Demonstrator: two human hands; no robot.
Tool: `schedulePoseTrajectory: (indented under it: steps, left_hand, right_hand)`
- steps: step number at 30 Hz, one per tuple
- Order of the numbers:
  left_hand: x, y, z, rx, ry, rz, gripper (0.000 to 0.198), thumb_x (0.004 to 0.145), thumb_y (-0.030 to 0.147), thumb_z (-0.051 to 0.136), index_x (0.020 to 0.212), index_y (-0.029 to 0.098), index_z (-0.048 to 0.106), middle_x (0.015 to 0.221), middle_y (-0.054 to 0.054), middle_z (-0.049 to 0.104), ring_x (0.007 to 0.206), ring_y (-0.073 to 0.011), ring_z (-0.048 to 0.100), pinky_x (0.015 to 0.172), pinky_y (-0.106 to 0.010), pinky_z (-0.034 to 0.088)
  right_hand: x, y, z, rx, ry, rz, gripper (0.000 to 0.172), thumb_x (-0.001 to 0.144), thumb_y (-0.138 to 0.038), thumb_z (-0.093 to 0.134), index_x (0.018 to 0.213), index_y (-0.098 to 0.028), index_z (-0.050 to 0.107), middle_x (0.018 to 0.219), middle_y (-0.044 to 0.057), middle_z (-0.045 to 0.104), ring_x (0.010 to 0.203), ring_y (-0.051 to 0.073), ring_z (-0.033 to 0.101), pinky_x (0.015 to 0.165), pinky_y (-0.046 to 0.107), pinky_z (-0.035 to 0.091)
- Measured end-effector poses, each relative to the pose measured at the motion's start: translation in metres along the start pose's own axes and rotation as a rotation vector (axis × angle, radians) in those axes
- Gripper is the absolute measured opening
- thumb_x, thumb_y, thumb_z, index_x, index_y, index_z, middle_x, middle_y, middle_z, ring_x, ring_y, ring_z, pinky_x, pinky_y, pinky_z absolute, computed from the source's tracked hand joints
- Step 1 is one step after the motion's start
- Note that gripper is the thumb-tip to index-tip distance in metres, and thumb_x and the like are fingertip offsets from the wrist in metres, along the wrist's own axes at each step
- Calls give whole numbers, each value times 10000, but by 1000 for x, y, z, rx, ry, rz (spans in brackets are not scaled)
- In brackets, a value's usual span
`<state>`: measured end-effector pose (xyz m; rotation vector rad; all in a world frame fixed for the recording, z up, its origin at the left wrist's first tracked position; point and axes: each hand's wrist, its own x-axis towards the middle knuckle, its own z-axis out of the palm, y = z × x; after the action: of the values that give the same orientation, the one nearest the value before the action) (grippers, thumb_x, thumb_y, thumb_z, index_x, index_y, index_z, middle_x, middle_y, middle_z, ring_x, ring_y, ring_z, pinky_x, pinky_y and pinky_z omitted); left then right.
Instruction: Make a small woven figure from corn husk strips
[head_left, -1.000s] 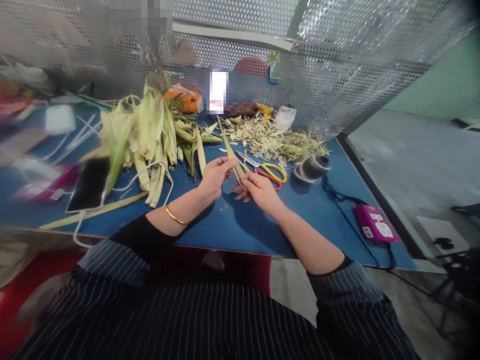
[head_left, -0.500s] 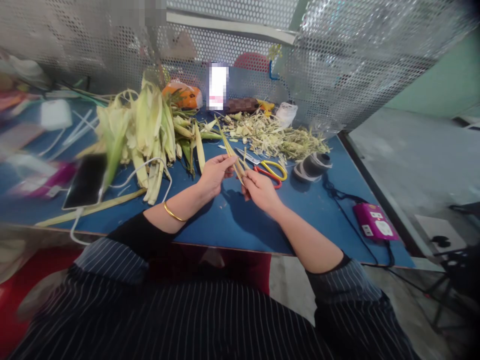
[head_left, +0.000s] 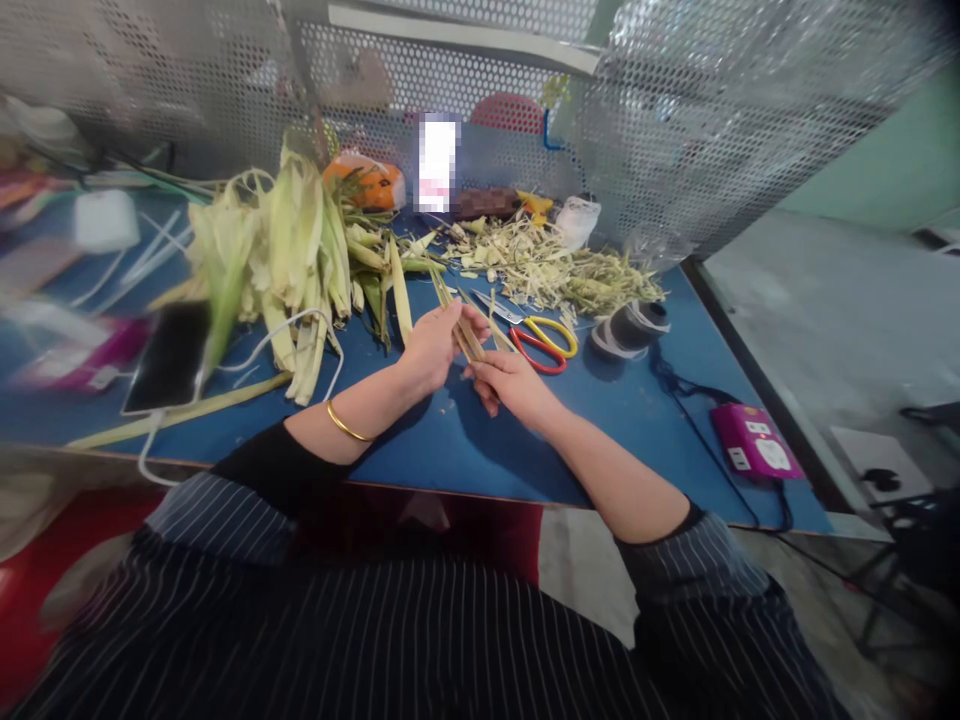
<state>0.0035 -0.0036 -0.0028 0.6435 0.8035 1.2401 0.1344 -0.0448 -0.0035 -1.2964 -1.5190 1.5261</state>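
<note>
A narrow corn husk strip [head_left: 466, 337] runs between my two hands, above the blue table. My left hand [head_left: 433, 348] closes on its upper part, with the thumb along the strip. The fingers of my right hand [head_left: 513, 386] pinch its lower end. Just past my right hand lie scissors [head_left: 541, 345] with one red and one yellow handle loop, blades toward the back left. Left of my left hand is a big bunch of pale green corn husks [head_left: 289, 250]. Husk scraps and thin shreds [head_left: 532, 265] are heaped behind the scissors.
On the blue table [head_left: 420, 450] a dark roll [head_left: 630, 328] stands at right, near a purple power socket [head_left: 756, 442] with cables. A phone [head_left: 168, 357] with a white cable lies at left. A lit phone screen [head_left: 436, 165] stands against the perforated metal panel [head_left: 480, 60].
My left hand has shifted slightly up along the husk strip, its thumb now lying on it. My right hand has moved a little lower, still pinching the end.
</note>
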Motion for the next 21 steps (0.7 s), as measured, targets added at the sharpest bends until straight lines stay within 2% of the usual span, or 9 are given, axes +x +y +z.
schedulePoseTrajectory:
  steps: [2, 5, 6, 7, 10, 11, 12, 18, 21]
  left_hand:
    - [1, 6, 1, -98, 11, -88, 288, 950, 301, 453, 709, 160, 524, 563, 27, 523, 503, -84, 530, 624, -258, 490]
    - [5, 17, -1, -164, 96, -91, 319, 970, 308, 417, 682, 177, 463, 477, 81, 369, 382, -55, 371, 517, -224, 439]
    - [6, 21, -2, -173, 128, -82, 324, 971, 314, 418, 678, 179, 452, 471, 84, 349, 372, -53, 349, 491, -217, 418]
    - [7, 24, -2, -179, 157, -79, 334, 974, 320, 410, 672, 181, 444, 464, 86, 333, 366, -53, 332, 474, -213, 402]
    - [9, 28, -2, -182, 188, -89, 340, 963, 353, 437, 668, 183, 441, 464, 83, 333, 371, -53, 335, 460, -210, 385]
    - [8, 27, -1, -175, 184, -104, 337, 953, 361, 458, 669, 182, 445, 467, 82, 338, 374, -52, 339, 459, -209, 383]
    - [7, 26, -1, -165, 176, -123, 329, 943, 363, 481, 671, 180, 450, 470, 82, 341, 376, -51, 341, 457, -207, 381]
    - [2, 13, -1, -96, 53, -220, 210, 926, 250, 525, 743, 148, 533, 478, 90, 315, 371, -38, 319, 431, -185, 350]
    - [2, 10, -2, -81, 30, -235, 220, 942, 229, 481, 753, 141, 552, 471, 86, 315, 369, -46, 333, 429, -194, 352]
  right_hand:
    - [-4, -4, -1, -110, -122, 41, 131, 837, -251, 486, 762, -172, 559, 487, -63, 506, 348, 71, 469, 374, 194, 367]
    - [-10, -11, -9, -367, -465, 124, 166, 828, -320, 547, 760, -173, 587, 560, -22, 592, 416, 94, 536, 424, 214, 412]
    - [-11, -13, -14, -461, -479, 110, 195, 831, -353, 555, 758, -176, 592, 575, -14, 600, 436, 100, 544, 442, 222, 414]
    - [-11, -15, -20, -564, -387, 66, 225, 840, -383, 549, 755, -180, 594, 583, -9, 598, 458, 105, 545, 461, 229, 409]
    - [-3, -13, -38, -967, 231, -131, 212, 847, -382, 550, 788, -189, 614, 701, 29, 629, 616, 142, 568, 554, 258, 384]
    - [0, -11, -43, -1093, 382, -153, 188, 838, -365, 563, 812, -189, 623, 785, 52, 649, 689, 164, 580, 577, 269, 374]
    - [4, -9, -48, -1175, 460, -151, 181, 832, -360, 569, 825, -190, 630, 856, 68, 657, 733, 178, 583, 588, 274, 363]
    - [19, 7, -55, -1254, 412, -63, 170, 815, -310, 542, 800, -192, 664, 860, 82, 668, 753, 200, 582, 585, 282, 352]
    - [22, 9, -57, -1203, 494, -48, 182, 815, -268, 503, 777, -182, 659, 849, 93, 681, 759, 205, 589, 595, 291, 370]
